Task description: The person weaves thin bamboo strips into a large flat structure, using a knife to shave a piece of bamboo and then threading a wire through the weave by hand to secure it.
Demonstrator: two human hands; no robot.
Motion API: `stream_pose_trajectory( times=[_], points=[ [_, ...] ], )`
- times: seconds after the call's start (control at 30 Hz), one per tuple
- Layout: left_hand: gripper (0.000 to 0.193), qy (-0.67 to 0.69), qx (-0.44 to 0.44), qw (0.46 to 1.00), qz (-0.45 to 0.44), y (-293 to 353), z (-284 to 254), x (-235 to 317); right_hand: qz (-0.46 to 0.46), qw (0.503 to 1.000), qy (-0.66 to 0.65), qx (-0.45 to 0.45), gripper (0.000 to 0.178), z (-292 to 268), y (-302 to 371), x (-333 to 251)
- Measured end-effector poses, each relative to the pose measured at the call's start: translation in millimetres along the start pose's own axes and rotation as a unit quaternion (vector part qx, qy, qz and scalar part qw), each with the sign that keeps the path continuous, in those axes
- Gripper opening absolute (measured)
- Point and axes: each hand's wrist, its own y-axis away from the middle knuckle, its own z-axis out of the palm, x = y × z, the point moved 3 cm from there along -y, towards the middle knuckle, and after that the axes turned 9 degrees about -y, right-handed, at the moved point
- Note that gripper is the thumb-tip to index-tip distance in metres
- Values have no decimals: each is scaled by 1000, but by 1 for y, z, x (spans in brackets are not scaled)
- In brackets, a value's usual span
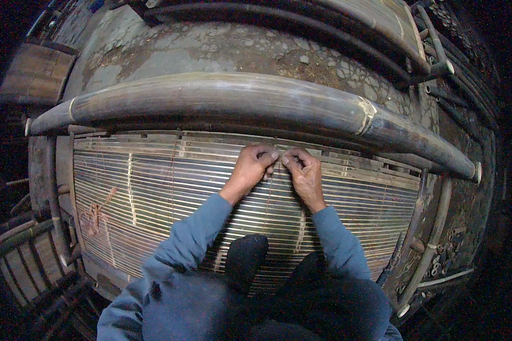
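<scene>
A wide panel of thin, pale bamboo slats (202, 182) lies in front of me, its slats running left to right. My left hand (255, 166) and my right hand (304, 173) meet near its far edge, thumbs and fingers pinched close together. Between them a thin brown cord (269, 190) comes up across the slats to the fingertips. The fingers cover most of the cord's end. Similar cord lines cross the slats farther left and right. A loose bundle of reddish-brown string (95, 215) rests on the panel's left part.
A thick bamboo pole (222, 99) spans the panel's far side. Beyond lies rough stony ground (193, 54) with another bamboo frame (347, 25). A dark hand tool (392, 262) leans at the panel's right edge, and small ring-like pieces (438, 262) lie to the right.
</scene>
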Motion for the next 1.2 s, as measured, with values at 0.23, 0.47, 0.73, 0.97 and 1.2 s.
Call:
stream_pose_trajectory(
  times=[0.23, 0.47, 0.73, 0.97, 1.2],
  points=[
    [18, 248, -29, 949, -194, 43, 30, -9, -101, 991, 69, 52, 11, 5, 6, -10],
    [15, 343, 24, 920, -190, 35, 21, -26, -181, 965, 186, 25, 9, 15, 20, -20],
    [10, 114, 20, 987, -114, 14, -6, -27, -178, 968, 173, -26, 16, 22, 21, -16],
    [19, -371, 4, 921, 117, -2, -21, 10, -168, 969, 162, -76, 21, 24, 11, -13],
    [21, -420, 27, 892, 167, -11, -19, 14, -99, 991, 94, -14, 13, 30, 5, -2]
  ],
)
